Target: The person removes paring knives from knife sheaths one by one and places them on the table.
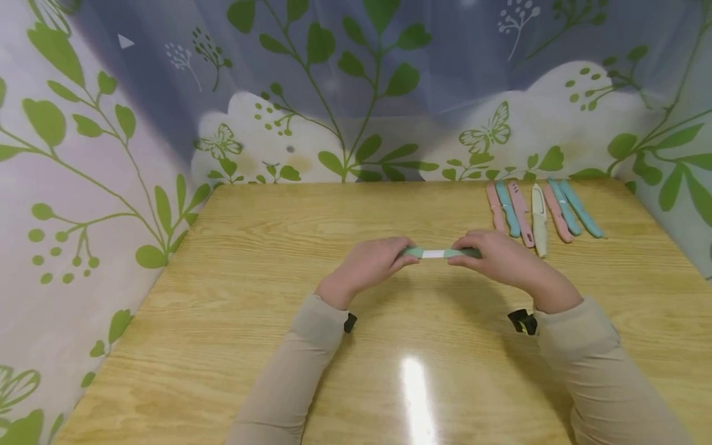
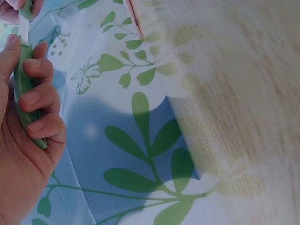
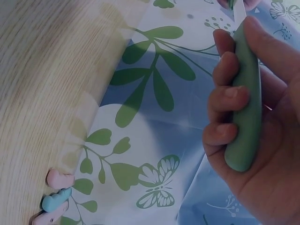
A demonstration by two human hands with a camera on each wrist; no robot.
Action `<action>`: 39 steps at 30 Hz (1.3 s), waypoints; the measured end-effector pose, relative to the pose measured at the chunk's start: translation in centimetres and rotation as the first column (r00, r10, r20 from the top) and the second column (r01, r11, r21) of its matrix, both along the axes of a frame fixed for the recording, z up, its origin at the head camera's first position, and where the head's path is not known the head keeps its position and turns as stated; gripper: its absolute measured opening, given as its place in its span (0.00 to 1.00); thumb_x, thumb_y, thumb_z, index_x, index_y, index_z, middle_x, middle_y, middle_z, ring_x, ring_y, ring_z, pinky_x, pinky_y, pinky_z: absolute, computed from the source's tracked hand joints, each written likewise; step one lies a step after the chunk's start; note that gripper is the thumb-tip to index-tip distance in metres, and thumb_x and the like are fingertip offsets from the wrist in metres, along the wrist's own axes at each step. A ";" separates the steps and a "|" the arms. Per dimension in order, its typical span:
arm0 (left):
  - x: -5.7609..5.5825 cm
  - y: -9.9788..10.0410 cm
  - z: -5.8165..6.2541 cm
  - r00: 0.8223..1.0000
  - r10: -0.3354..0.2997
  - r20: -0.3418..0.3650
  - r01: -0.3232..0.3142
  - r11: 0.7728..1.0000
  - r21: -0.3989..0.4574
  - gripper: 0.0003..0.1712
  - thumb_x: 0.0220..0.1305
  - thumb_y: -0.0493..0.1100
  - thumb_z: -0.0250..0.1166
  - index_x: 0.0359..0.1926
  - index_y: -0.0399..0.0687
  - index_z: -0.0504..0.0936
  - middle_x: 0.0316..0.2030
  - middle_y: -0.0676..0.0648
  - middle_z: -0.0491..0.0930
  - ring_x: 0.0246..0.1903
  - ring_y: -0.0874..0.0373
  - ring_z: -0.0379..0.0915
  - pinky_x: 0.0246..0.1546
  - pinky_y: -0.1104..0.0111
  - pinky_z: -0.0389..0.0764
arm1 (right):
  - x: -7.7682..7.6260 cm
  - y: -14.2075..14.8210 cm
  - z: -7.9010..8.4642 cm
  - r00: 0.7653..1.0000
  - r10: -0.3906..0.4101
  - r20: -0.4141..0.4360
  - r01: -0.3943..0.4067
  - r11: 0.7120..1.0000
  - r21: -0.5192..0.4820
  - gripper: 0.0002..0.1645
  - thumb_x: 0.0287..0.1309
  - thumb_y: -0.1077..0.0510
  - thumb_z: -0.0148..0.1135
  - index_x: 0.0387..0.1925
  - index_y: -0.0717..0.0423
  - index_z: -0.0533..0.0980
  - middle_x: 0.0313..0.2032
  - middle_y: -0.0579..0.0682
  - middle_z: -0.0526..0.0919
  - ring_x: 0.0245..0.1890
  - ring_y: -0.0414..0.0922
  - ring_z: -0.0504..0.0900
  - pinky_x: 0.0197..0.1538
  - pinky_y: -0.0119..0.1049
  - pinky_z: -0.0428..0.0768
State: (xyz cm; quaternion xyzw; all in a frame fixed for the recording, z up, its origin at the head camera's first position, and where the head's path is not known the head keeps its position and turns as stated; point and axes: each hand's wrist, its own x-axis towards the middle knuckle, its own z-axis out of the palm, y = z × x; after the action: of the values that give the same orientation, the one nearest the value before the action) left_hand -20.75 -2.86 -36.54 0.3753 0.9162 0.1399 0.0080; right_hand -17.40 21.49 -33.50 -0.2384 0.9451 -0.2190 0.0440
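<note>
A slim green knife (image 1: 434, 254) is held level above the table, stretched across between both hands. The left hand (image 1: 374, 264) grips one end, its fingers curled round a green piece with small slots (image 2: 21, 84) that looks like a sheath. Round the other end, the smooth green handle (image 3: 248, 105), curl the fingers of the right hand (image 1: 499, 261), with the thumb along its top. Between the two hands a flat white section shows bare. Most of both green ends is hidden by the fingers in the head view.
Toward the back right of the wooden table (image 1: 267, 228), several pink and blue knives (image 1: 581, 210) lie side by side, with one pale green knife (image 1: 539, 225) among them. A leaf-patterned curtain (image 1: 345, 93) hangs behind the table and along its sides.
</note>
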 end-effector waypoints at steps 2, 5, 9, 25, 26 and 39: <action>0.0 -0.1 0.0 1.000 -0.003 -0.003 0.003 1.000 -0.003 0.20 0.72 0.57 0.52 0.54 0.51 0.76 0.36 0.57 0.79 0.30 0.65 0.70 0.34 0.71 0.74 | 0.0 0.0 0.0 1.000 -0.003 0.005 0.003 1.000 0.000 0.15 0.64 0.50 0.61 0.44 0.57 0.82 0.35 0.49 0.80 0.27 0.39 0.72 0.33 0.37 0.73; 0.1 -0.1 0.0 1.000 -0.011 -0.003 0.011 1.000 0.001 0.19 0.73 0.57 0.52 0.54 0.51 0.76 0.35 0.57 0.79 0.30 0.65 0.70 0.34 0.71 0.74 | 0.1 0.0 0.0 1.000 -0.006 0.003 0.006 1.000 0.006 0.15 0.64 0.51 0.61 0.45 0.57 0.82 0.36 0.50 0.81 0.28 0.39 0.74 0.34 0.38 0.74; 0.1 -0.1 0.2 1.000 -0.021 -0.010 0.021 1.000 0.014 0.19 0.73 0.56 0.52 0.54 0.52 0.76 0.36 0.56 0.79 0.31 0.65 0.70 0.35 0.70 0.75 | 0.0 0.1 0.0 1.000 -0.009 -0.006 0.009 1.000 0.011 0.15 0.64 0.51 0.62 0.45 0.58 0.82 0.38 0.51 0.82 0.29 0.40 0.76 0.35 0.39 0.75; 0.0 -0.3 0.3 1.000 -0.008 0.004 0.008 1.000 0.008 0.20 0.73 0.57 0.51 0.54 0.51 0.76 0.36 0.56 0.80 0.31 0.65 0.70 0.35 0.71 0.74 | 0.1 0.3 0.1 1.000 -0.007 -0.021 0.007 1.000 0.000 0.18 0.64 0.46 0.61 0.44 0.56 0.82 0.37 0.50 0.81 0.28 0.39 0.75 0.34 0.38 0.74; 0.0 -0.3 0.4 1.000 -0.005 0.005 0.005 1.000 0.009 0.20 0.72 0.57 0.52 0.54 0.51 0.76 0.36 0.56 0.80 0.30 0.64 0.70 0.35 0.71 0.74 | 0.1 0.3 0.1 1.000 -0.005 -0.028 0.005 1.000 -0.004 0.18 0.63 0.46 0.61 0.44 0.56 0.82 0.36 0.49 0.81 0.28 0.39 0.75 0.33 0.38 0.74; 0.0 -0.2 0.3 1.000 -0.002 0.012 0.002 1.000 0.020 0.19 0.72 0.56 0.53 0.53 0.51 0.77 0.35 0.56 0.80 0.30 0.64 0.70 0.34 0.70 0.74 | 0.0 0.4 0.2 0.999 -0.024 0.030 0.023 1.000 0.019 0.15 0.64 0.51 0.61 0.45 0.57 0.81 0.36 0.49 0.80 0.26 0.39 0.72 0.32 0.37 0.72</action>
State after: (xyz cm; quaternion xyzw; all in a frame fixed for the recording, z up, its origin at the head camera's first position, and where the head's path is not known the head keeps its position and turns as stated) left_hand -20.71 -3.06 -36.28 0.3753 0.9144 0.1512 0.0099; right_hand -17.36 21.93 -33.27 -0.2235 0.9491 -0.2144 0.0577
